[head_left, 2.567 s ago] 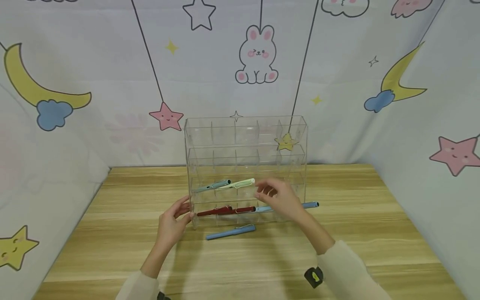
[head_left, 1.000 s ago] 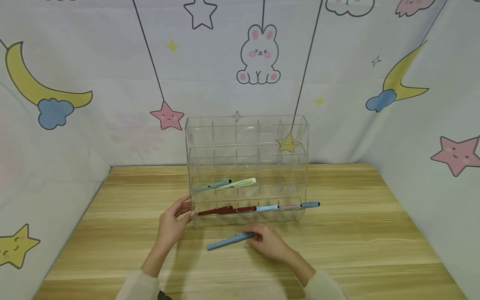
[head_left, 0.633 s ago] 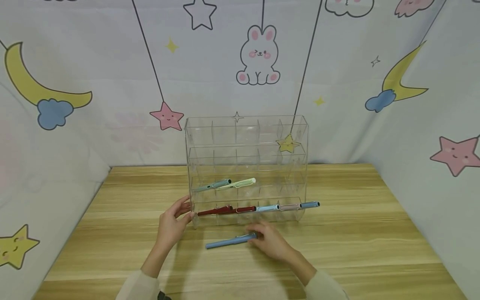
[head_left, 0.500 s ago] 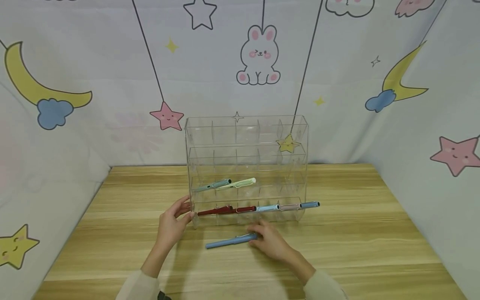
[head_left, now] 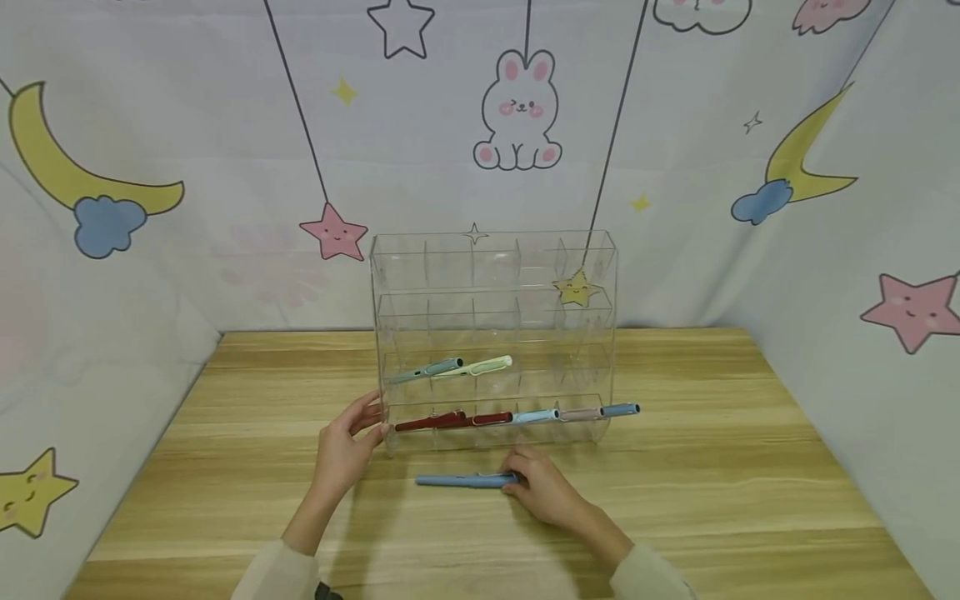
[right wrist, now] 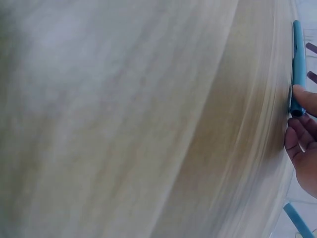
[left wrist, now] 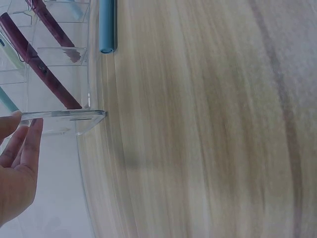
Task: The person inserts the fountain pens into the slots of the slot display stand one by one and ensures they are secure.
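My left hand (head_left: 345,446) pinches the left side wall of a clear acrylic pen rack (head_left: 495,275) between thumb and fingers; the left wrist view shows that wall's edge (left wrist: 74,114) in the grip. In front of the rack a blue pen (head_left: 457,481) lies nearly level on the table. My right hand (head_left: 543,487) pinches its right, clip end, and the right wrist view shows the thumb (right wrist: 304,96) against the blue pen (right wrist: 298,59). The rack's lowest row holds two dark red pens (head_left: 427,422), a light blue pen (head_left: 536,416), a pinkish pen (head_left: 581,413) and another blue pen (head_left: 621,409).
One row up lie a teal pen (head_left: 427,370) and a pale green pen (head_left: 480,366). The two upper tiers show no pens. A patterned cloth (head_left: 247,167) hangs behind and beside the wooden table (head_left: 262,392).
My right hand has come down from the rack to the blue pen's right end. The pen has turned from a slant to nearly level. My left hand has stayed on the rack.
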